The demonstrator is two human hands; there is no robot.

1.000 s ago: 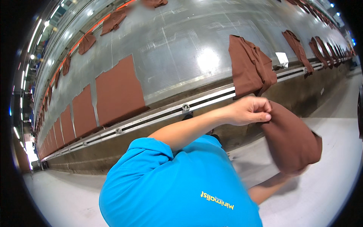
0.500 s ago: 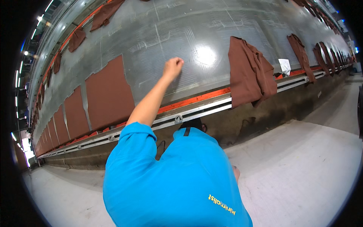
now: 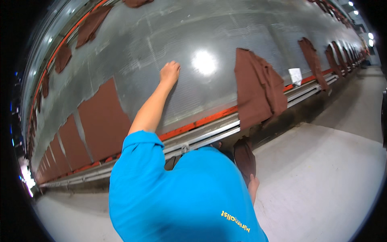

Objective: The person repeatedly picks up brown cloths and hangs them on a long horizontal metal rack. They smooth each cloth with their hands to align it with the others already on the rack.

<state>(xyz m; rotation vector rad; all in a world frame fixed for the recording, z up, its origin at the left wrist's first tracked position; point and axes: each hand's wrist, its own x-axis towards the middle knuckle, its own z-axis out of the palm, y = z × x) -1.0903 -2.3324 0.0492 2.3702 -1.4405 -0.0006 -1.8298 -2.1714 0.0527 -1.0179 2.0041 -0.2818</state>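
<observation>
My left hand (image 3: 170,73) is held over the grey table top with its fingers curled in, and no thing shows in it. Low on my right side, my right hand (image 3: 253,184) is partly hidden by my shirt. It grips the lower end of a dark brown piece of cloth (image 3: 244,159) that sticks out beside my body. Ahead to the right, a crumpled brown cloth piece (image 3: 258,86) drapes over the table's near edge. To the left of my arm, a brown cloth panel (image 3: 104,117) lies flat on the table.
The long grey table (image 3: 189,36) has an orange strip (image 3: 201,122) and metal rails (image 3: 209,135) along its near edge. More flat panels (image 3: 72,139) run leftward. A white slip (image 3: 295,76) and further draped cloths (image 3: 313,64) lie right. Pale floor (image 3: 314,173) stretches along the table.
My left hand has shifted left and slightly down in view. The brown cloth at my right hand has come into sight. The table and its cloths have shifted mostly left in the view.
</observation>
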